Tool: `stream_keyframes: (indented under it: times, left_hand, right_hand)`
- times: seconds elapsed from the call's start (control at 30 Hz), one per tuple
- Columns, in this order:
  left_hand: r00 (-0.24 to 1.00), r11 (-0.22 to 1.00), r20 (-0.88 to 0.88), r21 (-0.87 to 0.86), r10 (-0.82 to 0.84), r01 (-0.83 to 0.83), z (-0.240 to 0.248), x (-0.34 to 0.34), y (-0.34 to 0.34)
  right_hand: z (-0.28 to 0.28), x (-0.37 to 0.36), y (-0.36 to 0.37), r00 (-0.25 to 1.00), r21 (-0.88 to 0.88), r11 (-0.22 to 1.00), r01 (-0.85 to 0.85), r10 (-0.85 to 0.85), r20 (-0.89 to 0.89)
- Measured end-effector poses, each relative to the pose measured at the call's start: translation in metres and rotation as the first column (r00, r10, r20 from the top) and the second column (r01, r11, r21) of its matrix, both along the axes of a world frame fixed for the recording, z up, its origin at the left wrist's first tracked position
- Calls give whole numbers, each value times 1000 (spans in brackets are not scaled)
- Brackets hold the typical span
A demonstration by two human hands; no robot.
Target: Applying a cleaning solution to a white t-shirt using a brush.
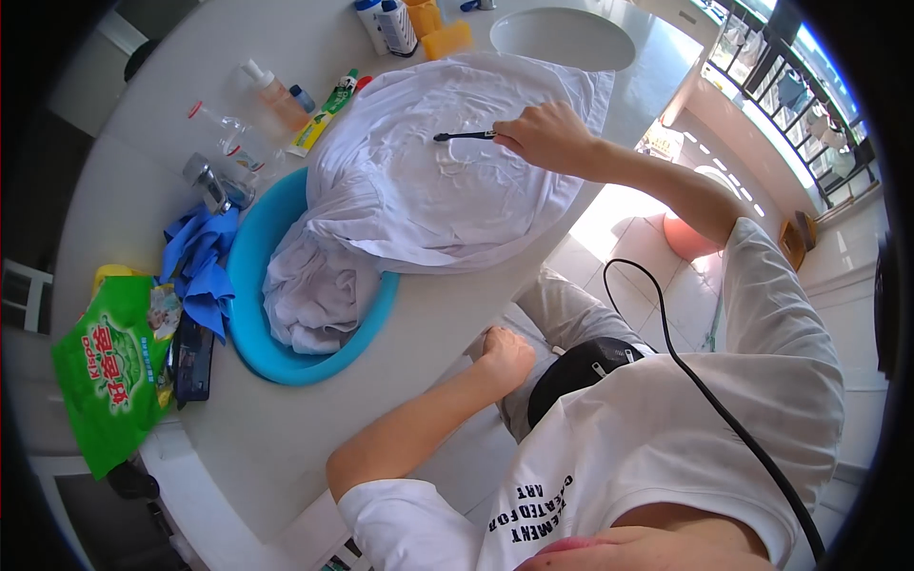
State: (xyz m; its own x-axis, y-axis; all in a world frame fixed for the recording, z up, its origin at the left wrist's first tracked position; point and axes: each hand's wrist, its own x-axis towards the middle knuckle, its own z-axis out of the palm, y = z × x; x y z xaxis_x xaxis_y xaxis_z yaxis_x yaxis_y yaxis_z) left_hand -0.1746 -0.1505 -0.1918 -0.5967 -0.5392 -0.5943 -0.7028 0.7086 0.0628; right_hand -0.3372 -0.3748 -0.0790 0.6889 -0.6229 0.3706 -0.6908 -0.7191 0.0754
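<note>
Gripping a dark toothbrush (465, 136) by its handle, the right hand (545, 136) is closed around it at about 1 o'clock in the view, with the bristle end pointing to 9 o'clock and resting on a white garment (419, 200). That garment is spread over the pale countertop (286, 428), and its lower part spills at 7 o'clock into a round blue basin (249, 285), where it lies bunched. The left hand (505, 357) is curled into a fist at the counter's edge, near 5 o'clock from the basin; it holds nothing that I can make out. Beside the basin at 9 o'clock lie blue rubber gloves (200, 262), and past them a green detergent bag (109, 376). At 11 o'clock stand 1 clear bottle (271, 90) with peach liquid and a green-and-yellow tube (324, 114), just beside the cloth. A white sink bowl (562, 38) sits at 12 o'clock, close behind the garment.
</note>
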Motion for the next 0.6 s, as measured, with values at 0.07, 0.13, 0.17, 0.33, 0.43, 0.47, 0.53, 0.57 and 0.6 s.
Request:
stream_keyframes:
  times: [0.07,0.13,0.17,0.33,0.43,0.47,0.53,0.57,0.6]
  left_hand:
    - [1000,1000,-17,-4,17,-17,-3,3,0]
    - [1000,999,15,52,4,-4,-3,0,-3]
    - [1000,999,18,54,9,-10,-4,0,-1]
    - [1000,1000,1,23,-17,17,-13,-1,0]
    - [999,999,-1,5,33,-33,-10,1,5]
    - [1000,1000,0,6,30,-30,-10,3,3]
    - [1000,998,-1,56,23,-22,-5,2,0]
    - [1000,998,-5,59,23,-22,-5,-1,2]
    - [1000,999,-3,39,23,-23,-7,-2,2]
  right_hand:
    - [-8,10,19,991,-1,1000,-27,27,-129]
    - [-3,15,16,988,27,995,-98,101,-119]
    - [2,18,6,990,9,992,-129,129,-58]
    - [4,25,3,992,8,997,-79,80,-98]
    - [16,46,-19,993,116,988,-106,100,58]
    - [18,49,-10,996,126,989,-77,81,-30]
    - [19,50,15,986,110,990,-91,105,-128]
    - [20,48,19,981,113,984,-136,149,-123]
    - [15,41,0,988,92,987,-134,140,-60]
